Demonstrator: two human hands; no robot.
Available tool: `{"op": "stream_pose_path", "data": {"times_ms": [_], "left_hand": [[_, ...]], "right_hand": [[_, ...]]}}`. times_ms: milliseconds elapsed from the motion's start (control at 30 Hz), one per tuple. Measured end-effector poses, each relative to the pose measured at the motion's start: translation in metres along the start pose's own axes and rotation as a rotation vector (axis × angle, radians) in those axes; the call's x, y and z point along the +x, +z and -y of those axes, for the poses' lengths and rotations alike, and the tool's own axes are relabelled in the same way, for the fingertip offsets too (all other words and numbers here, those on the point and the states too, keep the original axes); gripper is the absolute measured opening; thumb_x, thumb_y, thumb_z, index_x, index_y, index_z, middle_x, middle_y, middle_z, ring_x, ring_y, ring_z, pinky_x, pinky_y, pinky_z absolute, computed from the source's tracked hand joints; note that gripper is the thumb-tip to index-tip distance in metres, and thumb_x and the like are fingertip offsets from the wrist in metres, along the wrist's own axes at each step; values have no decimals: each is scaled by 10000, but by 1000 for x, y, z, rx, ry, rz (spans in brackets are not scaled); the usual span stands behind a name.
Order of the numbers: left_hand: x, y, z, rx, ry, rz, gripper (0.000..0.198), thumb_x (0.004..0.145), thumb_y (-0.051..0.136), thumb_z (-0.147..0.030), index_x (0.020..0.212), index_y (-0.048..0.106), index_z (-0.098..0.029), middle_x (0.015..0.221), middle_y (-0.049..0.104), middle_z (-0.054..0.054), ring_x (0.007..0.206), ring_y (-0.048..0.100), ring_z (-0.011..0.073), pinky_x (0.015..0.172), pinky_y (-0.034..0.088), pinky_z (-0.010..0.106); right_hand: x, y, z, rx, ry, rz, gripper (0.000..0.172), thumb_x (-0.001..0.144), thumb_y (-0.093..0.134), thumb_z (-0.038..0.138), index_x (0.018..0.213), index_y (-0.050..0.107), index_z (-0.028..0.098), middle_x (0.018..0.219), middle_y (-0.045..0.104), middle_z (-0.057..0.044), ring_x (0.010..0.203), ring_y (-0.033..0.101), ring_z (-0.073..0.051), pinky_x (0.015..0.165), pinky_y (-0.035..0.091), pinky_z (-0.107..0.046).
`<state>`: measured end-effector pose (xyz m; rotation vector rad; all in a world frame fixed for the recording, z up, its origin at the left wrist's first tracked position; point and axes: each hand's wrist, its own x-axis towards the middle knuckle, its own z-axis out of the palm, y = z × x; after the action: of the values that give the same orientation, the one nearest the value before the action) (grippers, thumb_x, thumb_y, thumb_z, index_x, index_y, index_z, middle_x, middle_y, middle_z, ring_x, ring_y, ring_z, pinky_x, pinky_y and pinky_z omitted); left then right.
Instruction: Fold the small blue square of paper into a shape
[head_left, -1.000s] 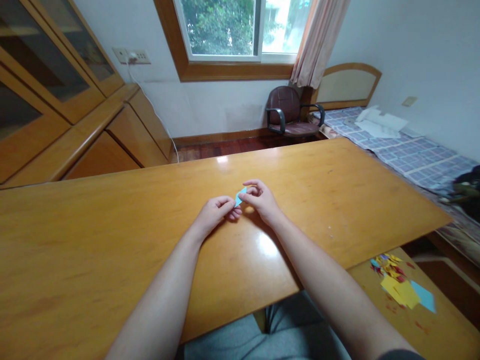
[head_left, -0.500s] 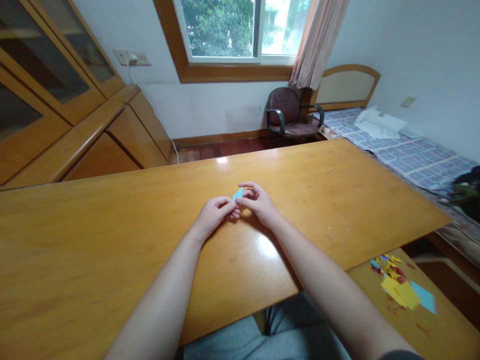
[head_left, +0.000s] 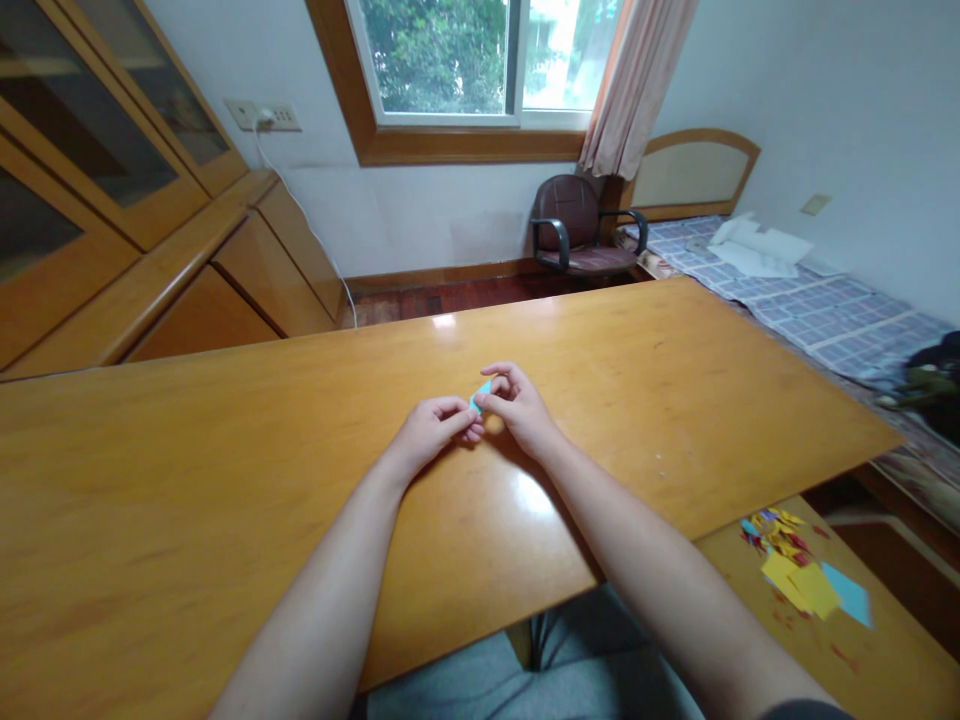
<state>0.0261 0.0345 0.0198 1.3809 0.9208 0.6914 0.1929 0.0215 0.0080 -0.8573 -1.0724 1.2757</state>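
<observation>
A small piece of folded light-blue paper (head_left: pixel 482 391) is pinched between my two hands, just above the wooden table (head_left: pixel 300 420). My left hand (head_left: pixel 435 425) grips its lower left end between thumb and fingers. From the other side, my right hand (head_left: pixel 517 405) holds it with the thumb in front and the index finger arched above. The fingers cover much of the paper, so its full shape is hidden.
At the lower right, a lower wooden surface (head_left: pixel 750 590) bears a pile of small folded paper pieces (head_left: pixel 784 530), yellow paper sheets (head_left: pixel 814 590) and a blue sheet (head_left: pixel 847 597). A chair (head_left: pixel 577 225) and a bed (head_left: pixel 840 300) stand beyond the table.
The blue paper has shifted slightly right and tilted over, and less of it shows between my fingers. Both hands keep hold of it.
</observation>
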Motion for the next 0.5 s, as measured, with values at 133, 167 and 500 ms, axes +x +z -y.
{"op": "stream_pose_path", "data": {"times_ms": [133, 167, 500], "left_hand": [[0, 1, -1, -5, -13, 0, 290, 740, 703, -415, 715, 676, -128, 685, 710, 70, 616, 660, 165, 635, 513, 279], [0, 1, -1, -9, -16, 4, 290, 741, 703, -414, 714, 676, -127, 687, 710, 71, 618, 660, 165, 637, 513, 279], [1, 1, 0, -41, -34, 40, 295, 739, 708, -416, 716, 684, -123, 674, 705, 70, 614, 655, 162, 636, 518, 278]], "right_hand": [[0, 1, -1, -11, -2, -7, 411, 691, 740, 278, 1036, 520, 241, 677, 581, 73, 640, 562, -120, 688, 445, -285], [0, 1, -2, -14, -6, -5, 415, 696, 736, 284, 1044, 514, 241, 676, 577, 74, 638, 560, -118, 685, 442, -282], [1, 0, -5, -23, -55, 20, 390, 751, 685, 275, 1078, 476, 243, 668, 532, 84, 612, 525, -102, 649, 415, -251]]}}
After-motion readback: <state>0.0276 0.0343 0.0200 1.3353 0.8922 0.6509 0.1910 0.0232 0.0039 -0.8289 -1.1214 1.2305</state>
